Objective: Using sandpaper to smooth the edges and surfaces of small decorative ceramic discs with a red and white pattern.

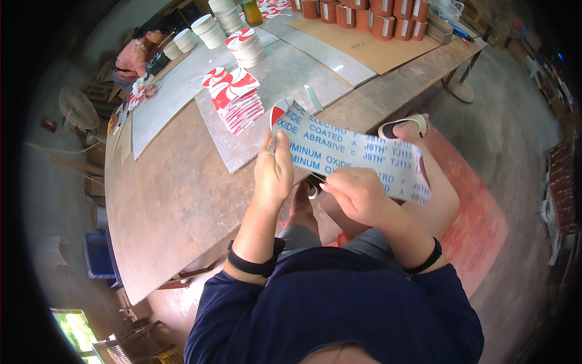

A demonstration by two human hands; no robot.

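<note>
My left hand (274, 173) is raised at the table's near edge, its fingers closed round a thin round piece (277, 113) with a red and white face. A strip of sandpaper (364, 155), white-backed with blue print, stretches rightward from that piece over my lap. My right hand (357, 194) is closed at the strip's lower edge, and its fingertips are partly hidden. Beyond my left hand lies a pile of red and white swirl-patterned pieces (237, 103) on a grey sheet. White round discs (248, 56) stand stacked behind it, topped with a swirl pattern.
Brown labelled cylinders (383, 24) stand in rows on brown board at the far right of the table (163, 212). More white disc stacks (208, 31) are at the back. A co-worker (134, 57) sits at the far left. A blue crate (99, 256) stands beside the table.
</note>
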